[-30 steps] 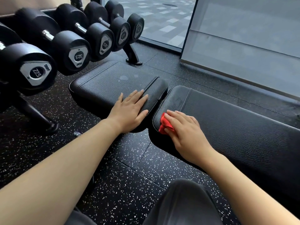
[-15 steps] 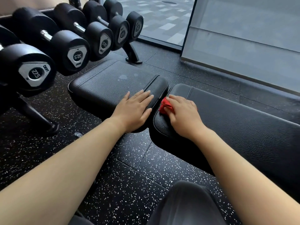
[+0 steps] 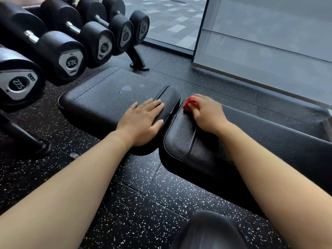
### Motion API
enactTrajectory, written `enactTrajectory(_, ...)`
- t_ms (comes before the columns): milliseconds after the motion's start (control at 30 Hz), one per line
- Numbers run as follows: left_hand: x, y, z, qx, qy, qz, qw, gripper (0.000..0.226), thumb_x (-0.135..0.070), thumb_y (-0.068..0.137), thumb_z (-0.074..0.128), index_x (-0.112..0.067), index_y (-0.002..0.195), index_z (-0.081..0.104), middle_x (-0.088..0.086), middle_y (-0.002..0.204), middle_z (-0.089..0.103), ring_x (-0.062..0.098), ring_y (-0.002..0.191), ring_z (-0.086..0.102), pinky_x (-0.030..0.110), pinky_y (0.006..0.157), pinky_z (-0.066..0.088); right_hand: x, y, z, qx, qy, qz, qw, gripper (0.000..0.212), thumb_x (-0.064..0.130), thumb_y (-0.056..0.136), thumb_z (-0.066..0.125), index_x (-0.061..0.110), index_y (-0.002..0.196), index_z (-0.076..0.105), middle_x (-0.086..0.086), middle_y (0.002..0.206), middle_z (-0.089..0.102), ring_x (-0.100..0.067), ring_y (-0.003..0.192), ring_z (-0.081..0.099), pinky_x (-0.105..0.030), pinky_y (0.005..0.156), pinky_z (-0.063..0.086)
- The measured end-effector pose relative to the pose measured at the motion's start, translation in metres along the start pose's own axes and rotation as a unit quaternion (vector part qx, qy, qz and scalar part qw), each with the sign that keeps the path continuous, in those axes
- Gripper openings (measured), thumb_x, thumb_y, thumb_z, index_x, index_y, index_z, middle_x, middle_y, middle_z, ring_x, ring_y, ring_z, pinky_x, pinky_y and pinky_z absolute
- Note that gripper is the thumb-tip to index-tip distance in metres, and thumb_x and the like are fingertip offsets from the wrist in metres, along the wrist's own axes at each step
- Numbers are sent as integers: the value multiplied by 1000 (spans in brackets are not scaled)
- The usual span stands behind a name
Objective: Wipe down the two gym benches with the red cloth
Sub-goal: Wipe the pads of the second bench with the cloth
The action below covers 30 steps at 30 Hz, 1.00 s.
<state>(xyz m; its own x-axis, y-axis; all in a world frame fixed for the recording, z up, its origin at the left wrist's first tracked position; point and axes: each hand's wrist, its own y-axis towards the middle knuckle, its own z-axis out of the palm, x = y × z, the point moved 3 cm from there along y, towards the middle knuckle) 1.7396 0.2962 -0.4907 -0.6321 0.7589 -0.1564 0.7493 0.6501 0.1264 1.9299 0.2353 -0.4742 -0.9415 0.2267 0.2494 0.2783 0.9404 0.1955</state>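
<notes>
While the left hand (image 3: 143, 121) lay flat with straight fingers on the rounded end of the left gym bench (image 3: 100, 99), the right hand (image 3: 206, 112) gripped the red cloth (image 3: 189, 105), crumpled into a small ball, and pressed it on the far corner of the right gym bench (image 3: 183, 139). Both benches were black, with grained leather-like skin and stitched seams, and a narrow gap stood between them. Round black dumbbells (image 3: 70, 56) with metal handles sat to the left, above the speckled rubber floor (image 3: 143, 194).
</notes>
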Motion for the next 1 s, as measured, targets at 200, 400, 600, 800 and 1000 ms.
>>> enactTrajectory(200, 1, 0, 1, -3, -2, -4, 1000, 57, -45, 96, 34, -30, 149, 18, -13, 157, 12, 6, 145, 6, 35, 116, 3, -9, 37, -3, 36, -23, 78, 996, 28, 35, 97, 39, 28, 114, 60, -7, 125, 59, -30, 115, 53, -41, 94, 40)
enactTrajectory(400, -1, -2, -1, 5, -3, -7, 1000, 56, -43, 97, 34, -29, 149, 18, -11, 158, 12, 8, 145, 6, 36, 116, 3, 9, -13, 5, 6, 16, -20, 1000, 46, 42, 89, 36, 21, 124, 58, 0, 135, 54, -22, 126, 47, -43, 105, 35)
enactTrajectory(600, -1, -1, 1, 8, 0, -7, 1000, 56, -44, 97, 32, -28, 149, 17, -11, 158, 11, 8, 145, 5, 36, 117, 2, 22, -62, 2, -21, 47, -64, 997, 54, 45, 85, 34, 20, 129, 55, 2, 137, 52, -18, 129, 44, -44, 107, 32)
enactTrajectory(800, 2, -1, 0, -14, -28, -2, 1000, 56, -44, 96, 37, -31, 148, 22, -13, 157, 15, 6, 144, 9, 34, 116, 3, -3, 0, 1, 1, 32, -48, 998, 30, 31, 95, 43, 22, 118, 59, 1, 128, 57, -25, 121, 50, -44, 100, 38)
enactTrajectory(1000, 2, -1, 0, -14, -35, 2, 999, 54, -42, 97, 37, -31, 148, 24, -14, 156, 17, 5, 144, 10, 32, 116, 3, -16, 45, 3, 44, -14, 91, 995, 33, 39, 96, 37, 24, 116, 58, -9, 126, 57, -33, 115, 52, -49, 98, 40)
